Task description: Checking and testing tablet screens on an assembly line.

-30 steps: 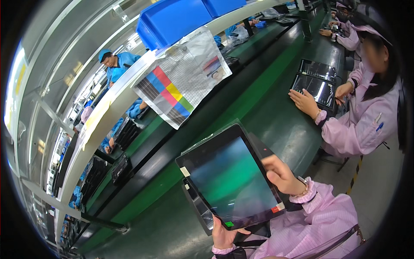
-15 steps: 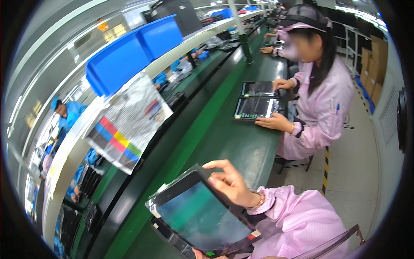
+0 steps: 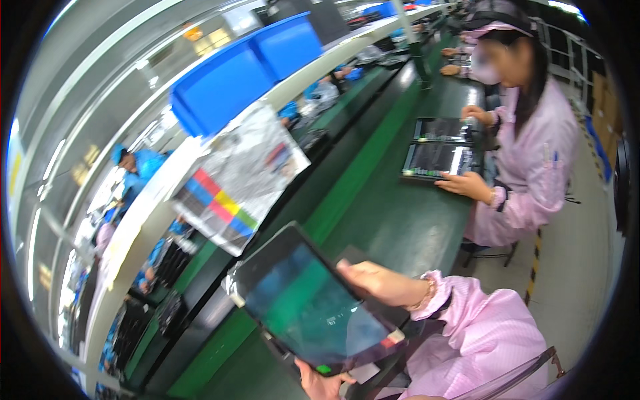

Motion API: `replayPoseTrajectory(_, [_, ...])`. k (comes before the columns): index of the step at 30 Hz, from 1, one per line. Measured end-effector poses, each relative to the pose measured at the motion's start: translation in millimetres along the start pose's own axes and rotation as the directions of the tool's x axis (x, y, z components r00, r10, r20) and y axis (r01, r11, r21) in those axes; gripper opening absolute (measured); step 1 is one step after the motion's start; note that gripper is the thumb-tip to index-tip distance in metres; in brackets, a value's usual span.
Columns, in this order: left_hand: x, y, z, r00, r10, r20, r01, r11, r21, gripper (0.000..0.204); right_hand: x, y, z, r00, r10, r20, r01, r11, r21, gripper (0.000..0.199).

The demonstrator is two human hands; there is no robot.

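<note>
A black-framed tablet-like screen (image 3: 310, 300) is held tilted above the green bench, with green and pale reflections on its glass. My left hand (image 3: 321, 381) grips its lower edge from below, thumb at the frame near a small green sticker. A light tab and a red patch mark the lower right corner. My right hand (image 3: 387, 281) is at the screen's right edge, blurred by motion. Its fingertips are close to the frame, but whether they pinch anything cannot be made out. A dark flat piece (image 3: 357, 255) shows behind that hand; what it is stays unclear.
A co-worker in pink (image 3: 527, 167) sits at the far right, hands on two dark panels (image 3: 437, 159) on the green bench (image 3: 380, 223). Blue bins (image 3: 227, 87) and a sheet with colour blocks (image 3: 243, 177) are on the left shelf. Boxes stand far right.
My right hand has left the screen's top corner and moved down beside its right edge. The screen stands more upright, and more of my left hand shows. The whole view has shifted.
</note>
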State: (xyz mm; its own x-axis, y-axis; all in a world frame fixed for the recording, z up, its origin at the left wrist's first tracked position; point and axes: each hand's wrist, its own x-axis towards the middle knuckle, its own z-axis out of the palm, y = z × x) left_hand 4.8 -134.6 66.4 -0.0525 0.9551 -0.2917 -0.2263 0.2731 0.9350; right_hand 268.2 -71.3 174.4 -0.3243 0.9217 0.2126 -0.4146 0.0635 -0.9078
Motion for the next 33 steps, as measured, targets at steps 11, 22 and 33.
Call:
replayPoseTrajectory(11, [33.5, 85.5, 43.5, 0.803, 0.394, 0.447, -0.184, 0.877, -0.443, 0.057, 64.9, -30.1, 0.1, 0.990, -0.141, -0.016, 0.139, 0.938, 0.319, 0.057])
replayPoseTrajectory(22, [45.7, 132.8, 72.4, 0.736, 0.523, 0.430, -0.416, 0.851, -0.322, 0.092, 114.9, -25.8, -23.3, 0.970, -0.241, 0.026, 0.183, 0.800, 0.572, 0.048])
replayPoseTrajectory(33, [59.4, 112.3, 69.2, 0.789, 0.475, 0.390, -0.416, 0.880, -0.231, 0.100, 119.4, -22.2, -32.3, 0.969, -0.245, -0.021, 0.237, 0.908, 0.345, 0.053])
